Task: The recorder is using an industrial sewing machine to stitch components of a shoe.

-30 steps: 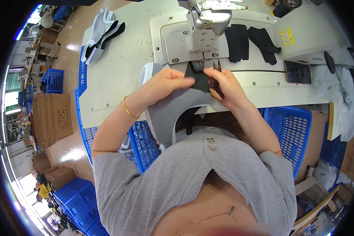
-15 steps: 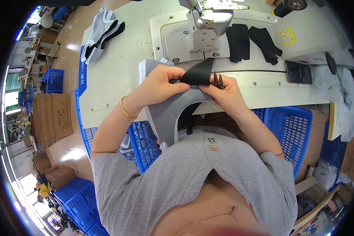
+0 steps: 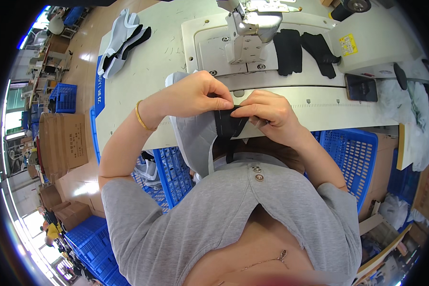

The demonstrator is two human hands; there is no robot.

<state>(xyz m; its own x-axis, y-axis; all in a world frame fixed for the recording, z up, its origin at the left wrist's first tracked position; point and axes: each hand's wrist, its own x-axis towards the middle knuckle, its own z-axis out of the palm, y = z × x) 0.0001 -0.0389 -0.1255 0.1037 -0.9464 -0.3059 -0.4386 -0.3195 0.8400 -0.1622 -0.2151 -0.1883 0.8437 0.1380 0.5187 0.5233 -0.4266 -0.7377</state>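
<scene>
While two black cut pieces (image 3: 306,51) lie on the table, left hand (image 3: 202,94) and right hand (image 3: 267,113) pinch one black fabric piece (image 3: 229,123).

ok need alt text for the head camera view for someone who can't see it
Seen from above, a person's left hand and right hand pinch a black fabric piece joined to grey fabric at the front edge of a white sewing table. The sewing machine stands just beyond, with more black pieces beside it and blue crates below.
</scene>
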